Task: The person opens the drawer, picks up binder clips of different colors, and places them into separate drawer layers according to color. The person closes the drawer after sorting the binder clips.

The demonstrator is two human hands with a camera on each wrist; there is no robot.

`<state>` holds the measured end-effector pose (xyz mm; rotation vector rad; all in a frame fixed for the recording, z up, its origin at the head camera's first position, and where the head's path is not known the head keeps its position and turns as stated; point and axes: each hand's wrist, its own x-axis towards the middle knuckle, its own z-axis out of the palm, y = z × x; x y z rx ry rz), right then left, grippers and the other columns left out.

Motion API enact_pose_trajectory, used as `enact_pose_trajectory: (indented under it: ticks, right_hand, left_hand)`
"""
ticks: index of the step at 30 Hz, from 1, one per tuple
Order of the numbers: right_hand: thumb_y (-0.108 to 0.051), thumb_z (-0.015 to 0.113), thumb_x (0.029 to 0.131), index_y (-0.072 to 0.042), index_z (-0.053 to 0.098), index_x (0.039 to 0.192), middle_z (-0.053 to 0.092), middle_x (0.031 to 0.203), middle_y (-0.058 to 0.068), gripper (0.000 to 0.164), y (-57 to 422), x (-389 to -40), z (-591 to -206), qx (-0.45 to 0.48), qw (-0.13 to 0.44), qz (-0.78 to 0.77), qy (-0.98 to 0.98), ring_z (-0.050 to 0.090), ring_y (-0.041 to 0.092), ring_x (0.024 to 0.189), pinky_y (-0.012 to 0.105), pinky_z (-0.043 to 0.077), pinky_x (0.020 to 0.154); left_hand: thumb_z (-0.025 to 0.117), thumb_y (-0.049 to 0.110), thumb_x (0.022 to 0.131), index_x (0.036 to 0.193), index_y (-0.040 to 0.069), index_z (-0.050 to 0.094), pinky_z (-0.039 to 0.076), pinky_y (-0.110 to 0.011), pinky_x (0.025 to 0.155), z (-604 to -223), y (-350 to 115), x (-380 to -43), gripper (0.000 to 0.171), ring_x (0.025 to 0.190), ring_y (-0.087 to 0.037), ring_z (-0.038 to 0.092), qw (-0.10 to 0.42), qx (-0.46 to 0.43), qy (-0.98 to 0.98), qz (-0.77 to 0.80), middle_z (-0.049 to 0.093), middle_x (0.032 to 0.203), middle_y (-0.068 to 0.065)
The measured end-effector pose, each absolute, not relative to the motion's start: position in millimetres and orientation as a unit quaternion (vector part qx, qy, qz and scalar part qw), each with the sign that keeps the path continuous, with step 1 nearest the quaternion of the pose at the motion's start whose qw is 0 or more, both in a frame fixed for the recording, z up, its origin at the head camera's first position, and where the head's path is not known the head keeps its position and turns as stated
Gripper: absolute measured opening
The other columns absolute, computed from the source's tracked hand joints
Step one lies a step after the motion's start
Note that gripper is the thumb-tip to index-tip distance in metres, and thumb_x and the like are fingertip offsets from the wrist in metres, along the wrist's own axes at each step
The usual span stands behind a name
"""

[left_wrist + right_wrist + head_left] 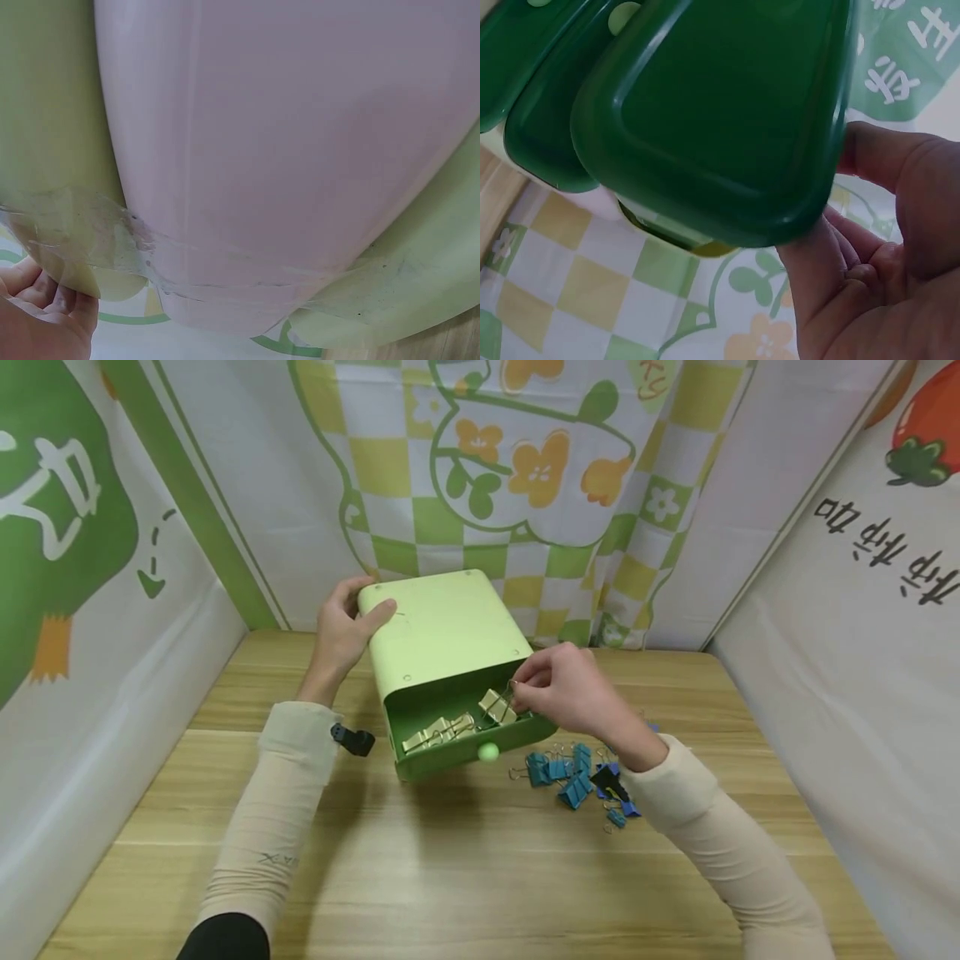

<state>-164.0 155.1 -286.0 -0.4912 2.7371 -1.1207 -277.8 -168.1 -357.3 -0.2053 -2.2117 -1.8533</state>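
Observation:
A light green drawer box (450,622) stands on the table with its top dark green drawer (442,764) pulled out. My left hand (347,631) grips the box's back left corner, thumb on top; the left wrist view shows the fingers (64,304) bent at its edge. Gold binder clips (438,732) lie at the drawer's left side. Over the drawer's right side, my right hand (566,689) pinches a gold binder clip (497,707) by its wire handle. In the right wrist view the drawer front (727,112) hides that clip and the fingertips.
To the right of the box lies a loose pile of blue binder clips (576,787) with a black one (610,782) among them, partly under my right forearm. A pink tier (285,165) and clear tape show on the box's side. A printed curtain (517,527) hangs behind.

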Motion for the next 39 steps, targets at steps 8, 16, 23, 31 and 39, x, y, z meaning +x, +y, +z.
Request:
enact_pose_trajectory:
  ticks: [8,16,23,31,39]
  right_hand:
    - [-0.013,0.068,0.097,-0.008,0.080,0.105,0.081,0.084,-0.004,0.016,146.3,-164.6,-290.7,-0.169,0.073,-0.330,0.926,0.077,0.012,0.081,0.034,0.062,0.078]
    - [-0.015,0.069,0.097,-0.009,0.081,0.101,0.082,0.090,0.000,0.014,145.6,-166.4,-297.1,-0.181,0.061,-0.312,0.931,0.077,0.013,0.082,0.033,0.063,0.077]
    - [-0.016,0.069,0.099,-0.006,0.081,0.106,0.082,0.095,0.005,0.017,153.1,-158.0,-286.4,-0.189,-0.015,-0.313,0.931,0.079,0.018,0.086,0.037,0.066,0.079]
    - [-0.012,0.073,0.099,-0.008,0.082,0.099,0.080,0.087,0.000,0.010,164.5,-142.5,-284.4,-0.330,-0.080,-0.320,0.884,0.075,0.008,0.074,0.027,0.064,0.071]
    - [-0.004,0.076,0.093,-0.009,0.080,0.096,0.081,0.088,-0.001,0.007,163.7,-127.3,-292.3,-0.472,-0.226,-0.262,0.811,0.077,0.007,0.078,0.024,0.064,0.070]
  left_hand:
    - [0.074,0.034,0.098,0.152,0.009,0.050,0.052,-0.029,0.105,-358.4,-168.2,-277.7,0.065,0.133,-0.025,0.058,0.128,-0.072,-0.758,-0.635,0.056,0.151,-0.016]
    - [0.074,0.032,0.098,0.152,0.007,0.050,0.052,-0.030,0.107,-358.7,-169.2,-277.4,0.064,0.134,-0.026,0.057,0.131,-0.073,-0.757,-0.636,0.056,0.152,-0.017]
    - [0.074,0.032,0.098,0.152,0.005,0.049,0.050,-0.037,0.114,-358.6,-168.9,-278.1,0.066,0.138,-0.027,0.056,0.129,-0.077,-0.752,-0.641,0.055,0.153,-0.018]
    - [0.075,0.032,0.097,0.153,0.005,0.048,0.048,-0.040,0.119,-357.9,-168.4,-278.5,0.068,0.142,-0.026,0.054,0.125,-0.081,-0.748,-0.647,0.054,0.155,-0.016]
    - [0.075,0.031,0.097,0.152,0.006,0.049,0.048,-0.042,0.118,-357.7,-169.9,-278.4,0.066,0.141,-0.028,0.054,0.128,-0.077,-0.749,-0.646,0.054,0.155,-0.017]
